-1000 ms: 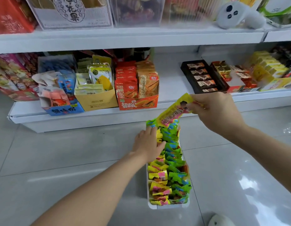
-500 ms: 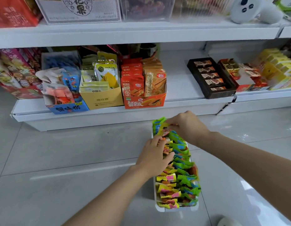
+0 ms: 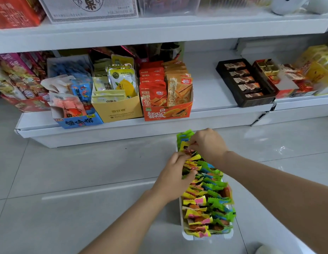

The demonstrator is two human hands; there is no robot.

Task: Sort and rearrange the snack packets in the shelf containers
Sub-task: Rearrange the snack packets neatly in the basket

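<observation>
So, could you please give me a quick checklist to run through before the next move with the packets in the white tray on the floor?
1. White tray flat on the floor: ok.
2. Right hand pinching a yellow packet at the tray's far end: ok.
3. Left hand on the left row of packets, making room: ok.
4. Packet fully seated in the row: cannot tell, fingers cover it.
5. Green packets kept to the right row: ok.
6. Gap on the shelf free for the tray: ok.
</observation>
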